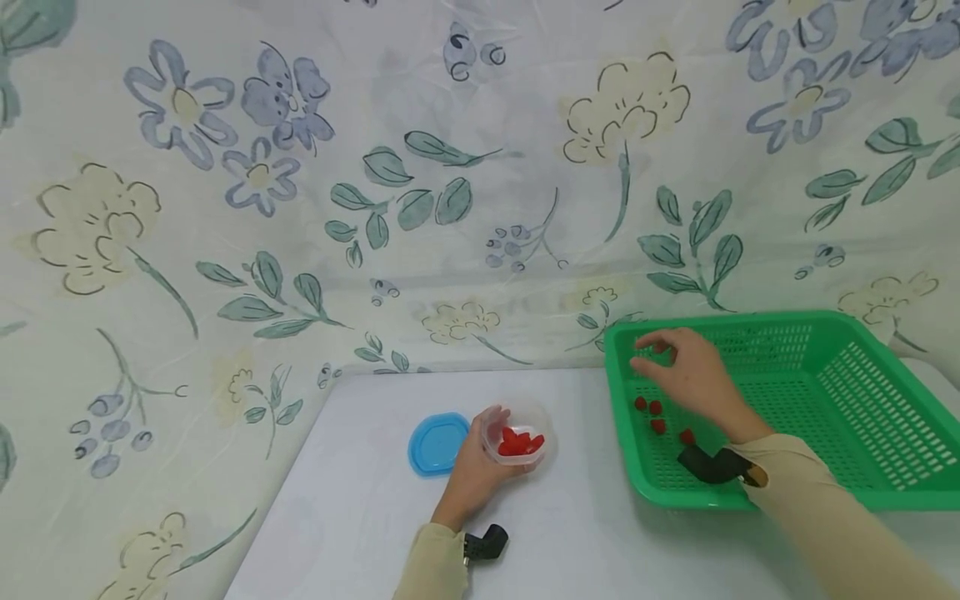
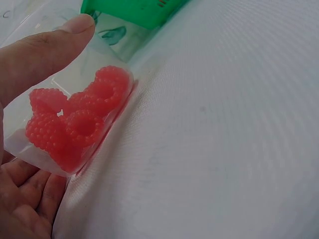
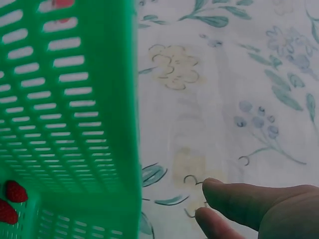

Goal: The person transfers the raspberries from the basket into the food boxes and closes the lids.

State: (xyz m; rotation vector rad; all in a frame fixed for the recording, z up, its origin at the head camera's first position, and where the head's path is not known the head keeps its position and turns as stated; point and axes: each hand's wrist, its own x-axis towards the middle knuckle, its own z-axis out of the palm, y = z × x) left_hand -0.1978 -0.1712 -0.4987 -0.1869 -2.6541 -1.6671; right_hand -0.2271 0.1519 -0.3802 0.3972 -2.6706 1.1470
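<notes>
My left hand (image 1: 474, 467) holds a small clear plastic container (image 1: 546, 427) on the white table, thumb on one side and fingers on the other. Several red raspberries (image 2: 82, 122) lie piled in its bottom, seen through the wall in the left wrist view. Over the left end of a green basket (image 1: 626, 437) hovers my right hand (image 1: 693, 379), with thumb and fingers bent and apart and nothing between them. A few raspberries (image 1: 657, 408) rest on the basket floor below that hand; two raspberries (image 3: 16, 191) also show through the right wrist view's lower left corner.
A blue lid (image 1: 437, 444) lies flat on the table (image 1: 337, 500), just left of the container. The basket has slotted, raised walls and stands at the table's right side. A flower-printed cloth (image 1: 300, 208) rises behind the table.
</notes>
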